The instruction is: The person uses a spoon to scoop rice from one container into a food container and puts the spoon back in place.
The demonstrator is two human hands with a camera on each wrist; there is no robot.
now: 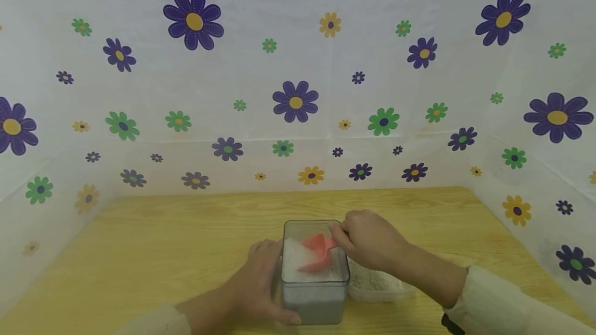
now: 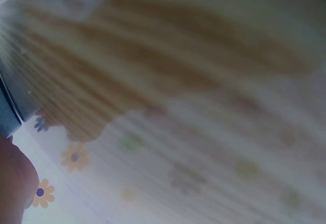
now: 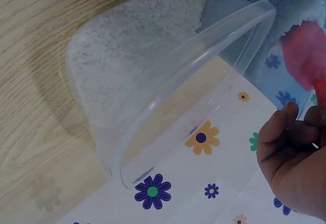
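Observation:
A tall clear square container stands near the front of the table, with white rice inside. My left hand holds its left side, thumb across the front face and fingers along the side wall; the fingertips are hidden. My right hand grips the handle of a pink scoop at the container's right rim. The scoop's bowl is inside the container, over the rice. In the right wrist view, curled fingers hold the scoop handle, partly out of frame.
A low clear plastic tub with rice in it stands right of the container, under my right forearm. The wooden table is bordered at the back and sides by a white flowered sheet.

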